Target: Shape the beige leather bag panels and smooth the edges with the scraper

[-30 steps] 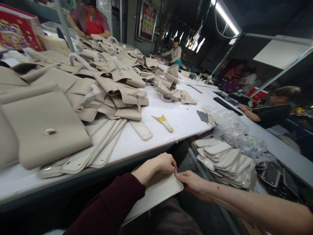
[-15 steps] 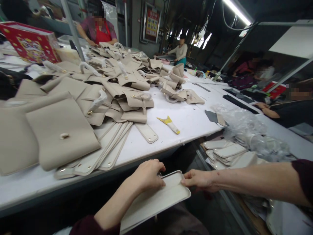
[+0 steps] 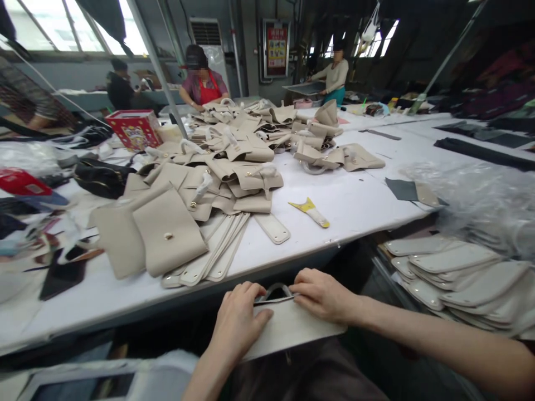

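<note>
Below the white table [image 3: 343, 206] edge, a cream panel [image 3: 292, 328] is pinched at its far end by the left hand [image 3: 238, 326] and right hand [image 3: 321, 295], fingers closed on it, beside a dark curved ring [image 3: 273, 291].

matt cream leather panel [image 3: 292, 328], smooth white table [image 3: 355, 206]

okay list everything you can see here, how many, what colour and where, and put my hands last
flat panel: one, off-white, on the lap under both hands
beige bag pieces: many, heaped mid-table
long strips: several, cream, at the near table edge
scraper: one, yellow and white, on the white table
stacked panels: many, off-white, at right
red box: one, far left
co-workers: several, far side
left hand: on the panel
right hand: on the panel's top edge
</note>
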A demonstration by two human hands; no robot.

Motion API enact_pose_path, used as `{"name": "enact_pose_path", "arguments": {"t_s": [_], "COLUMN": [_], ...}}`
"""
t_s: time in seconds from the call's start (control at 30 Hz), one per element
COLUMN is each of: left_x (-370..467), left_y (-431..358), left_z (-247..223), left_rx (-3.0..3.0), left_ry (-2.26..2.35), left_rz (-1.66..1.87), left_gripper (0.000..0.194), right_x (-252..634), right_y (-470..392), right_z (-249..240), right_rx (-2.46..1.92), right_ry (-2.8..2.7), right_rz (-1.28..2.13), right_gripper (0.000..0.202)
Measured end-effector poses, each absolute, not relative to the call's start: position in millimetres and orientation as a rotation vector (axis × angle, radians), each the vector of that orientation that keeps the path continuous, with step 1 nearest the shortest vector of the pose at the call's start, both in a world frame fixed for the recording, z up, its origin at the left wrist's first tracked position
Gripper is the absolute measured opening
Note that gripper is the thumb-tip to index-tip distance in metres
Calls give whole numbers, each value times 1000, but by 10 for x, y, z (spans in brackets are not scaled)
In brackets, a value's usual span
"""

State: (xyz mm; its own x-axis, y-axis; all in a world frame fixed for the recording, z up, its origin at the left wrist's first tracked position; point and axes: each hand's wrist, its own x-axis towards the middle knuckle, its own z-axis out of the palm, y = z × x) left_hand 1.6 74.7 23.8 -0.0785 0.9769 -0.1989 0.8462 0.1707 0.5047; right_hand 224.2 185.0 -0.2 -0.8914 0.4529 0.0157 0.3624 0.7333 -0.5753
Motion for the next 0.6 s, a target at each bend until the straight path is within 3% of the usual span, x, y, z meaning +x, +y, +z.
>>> {"name": "enact_pose_path", "arguments": {"t_s": [0.17,0.4,0.6], "left_x": [72,310,250], "left_y": [819,898,925], "left_z": [244,193,154], "left_rx": [1741,1865,1701], "left_ry": [1928,1803,1917], "left_rz": [274,282,321], "left_gripper": [23,51,36], "right_x": [1933,2247,2110], "right_y": [1920,2361,2343], "right_z": [-47,-433,-480], "right_rx": [-675,-971,-843], "right_ry": [-2786,-2518,-2512], "right_rz": [1055,1575,1719], "right_gripper": [20,63,48]}}
